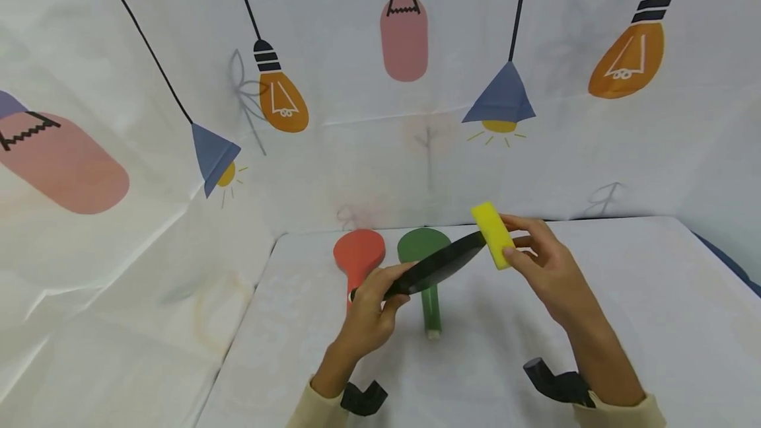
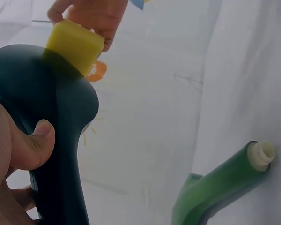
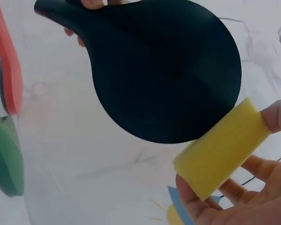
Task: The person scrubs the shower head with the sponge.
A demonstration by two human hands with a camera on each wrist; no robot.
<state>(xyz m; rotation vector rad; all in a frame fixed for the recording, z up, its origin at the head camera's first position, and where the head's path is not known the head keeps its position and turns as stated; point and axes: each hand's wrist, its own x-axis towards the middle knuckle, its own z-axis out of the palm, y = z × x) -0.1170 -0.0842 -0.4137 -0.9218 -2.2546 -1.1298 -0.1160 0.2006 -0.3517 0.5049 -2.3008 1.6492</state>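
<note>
My left hand [image 1: 370, 319] grips a black round-headed paddle [image 1: 442, 263] by its handle, holding it tilted above the white table. In the left wrist view the thumb [image 2: 40, 140] lies along the handle near the head. A yellow sponge block [image 1: 493, 236] is pinched between the thumb and fingers of my right hand [image 1: 549, 273]. The sponge meets the rim at the paddle's far end; the right wrist view shows it along the edge of the broad dark face [image 3: 164, 70].
On the white table [image 1: 624, 296], a red paddle [image 1: 359, 251] and a green paddle [image 1: 423, 243] lie side by side behind the left hand, handles toward me. A white sheet printed with hanging lamps [image 1: 357, 170] rises at the back and left.
</note>
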